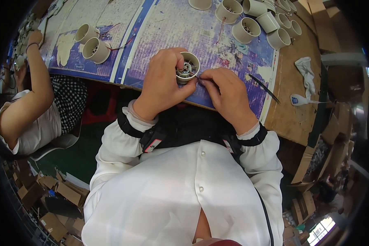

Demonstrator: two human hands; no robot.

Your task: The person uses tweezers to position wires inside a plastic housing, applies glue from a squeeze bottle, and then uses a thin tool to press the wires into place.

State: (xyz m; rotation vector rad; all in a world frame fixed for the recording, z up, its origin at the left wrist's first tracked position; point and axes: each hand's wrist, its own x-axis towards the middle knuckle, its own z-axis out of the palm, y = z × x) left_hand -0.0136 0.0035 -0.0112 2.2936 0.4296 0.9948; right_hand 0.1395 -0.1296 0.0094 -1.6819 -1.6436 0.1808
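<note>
A cream-coloured round cup-like housing (195, 60) is held near the table's front edge, its open top facing up. Inside it sits a small metal part with a ring, which looks like a motor. My left hand (162, 76) wraps round the housing's left side, thumb and fingers at the rim. At the housing's right side my right hand (227, 92) pinches thin dark wires coming out of it. Just right of my right hand, black tweezers (264, 87) lie on the table.
Similar housings with wires stand at the far right (246, 30) and the left (96, 51). A white squeeze bottle (299, 99) and a white cloth (305, 74) lie on the right. Another person's arm (41, 78) reaches over the table at the left. Cardboard boxes (61, 192) are on the floor.
</note>
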